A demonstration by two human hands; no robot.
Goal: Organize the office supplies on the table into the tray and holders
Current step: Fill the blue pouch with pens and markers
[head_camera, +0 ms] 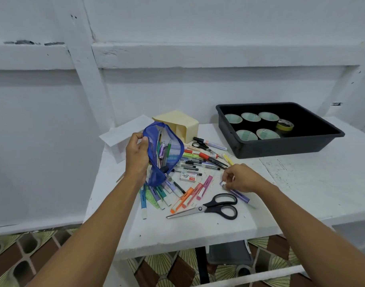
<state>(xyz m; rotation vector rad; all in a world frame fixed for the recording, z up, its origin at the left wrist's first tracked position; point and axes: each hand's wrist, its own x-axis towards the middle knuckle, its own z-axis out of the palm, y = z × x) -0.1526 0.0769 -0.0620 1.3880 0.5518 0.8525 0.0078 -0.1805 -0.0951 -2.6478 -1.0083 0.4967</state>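
My left hand (136, 154) grips the rim of a blue mesh pencil pouch (163, 154), held open and tilted above the table, with several pens inside. My right hand (238, 179) pinches the capped end of a purple highlighter (240, 195) that lies on the white table (198, 228). Between the hands lies a scatter of pens and highlighters (189, 168), a small staples box (188, 176) and large black scissors (212, 207). A cream holder (183, 123) lies on its side behind the pouch. The black tray (289, 150) at the back right holds several tape rolls (285, 125).
Small scissors (202, 146) lie near the cream holder. A folded white paper (125, 131) stands at the back left corner. The table's front edge runs just below the large scissors. A white wall closes the back. Patterned floor shows under the table.
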